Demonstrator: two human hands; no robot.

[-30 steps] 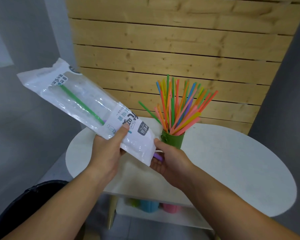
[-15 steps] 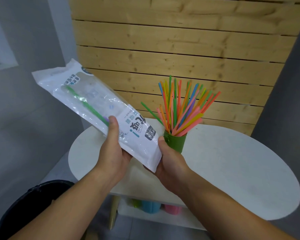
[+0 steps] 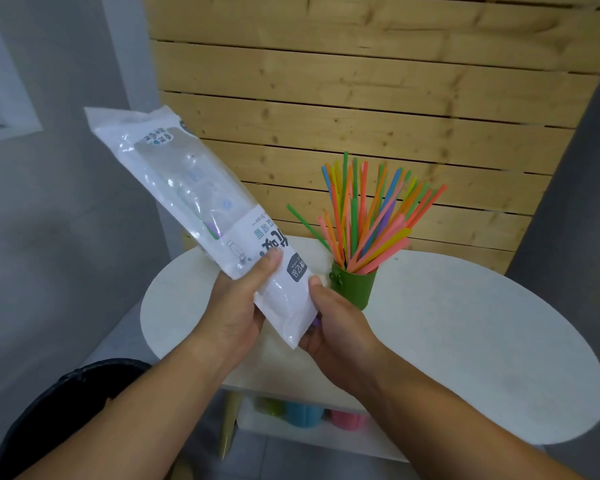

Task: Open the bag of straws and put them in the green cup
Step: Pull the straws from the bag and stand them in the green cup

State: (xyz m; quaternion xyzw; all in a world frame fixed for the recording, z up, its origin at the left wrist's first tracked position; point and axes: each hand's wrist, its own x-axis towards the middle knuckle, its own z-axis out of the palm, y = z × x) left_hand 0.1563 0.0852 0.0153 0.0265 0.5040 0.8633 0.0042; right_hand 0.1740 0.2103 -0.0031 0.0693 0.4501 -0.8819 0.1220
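Note:
A long white and clear plastic straw bag [image 3: 187,192] is held slanted above the table, its far end up and to the left. My left hand [image 3: 243,299] grips its lower printed part, thumb on top. At the bag's bottom open end my right hand [image 3: 329,323] cups the opening, where a purple straw tip [image 3: 315,321] shows against the fingers. A faint purple and green straw end shows through the clear part near the label. The green cup [image 3: 355,282] stands on the white table just right of the hands, filled with several coloured straws [image 3: 368,216] fanned upward.
The oval white table [image 3: 482,341] stands against a wooden slat wall [image 3: 361,98]. A lower shelf holds a green, a blue [image 3: 303,414] and a pink cup [image 3: 349,419]. A dark bin [image 3: 66,403] sits on the floor at the lower left.
The bag has tipped steeper and swung right, toward the cup. The green straw seen in the clear part has slid down out of sight. My right hand stays at the bag's bottom end.

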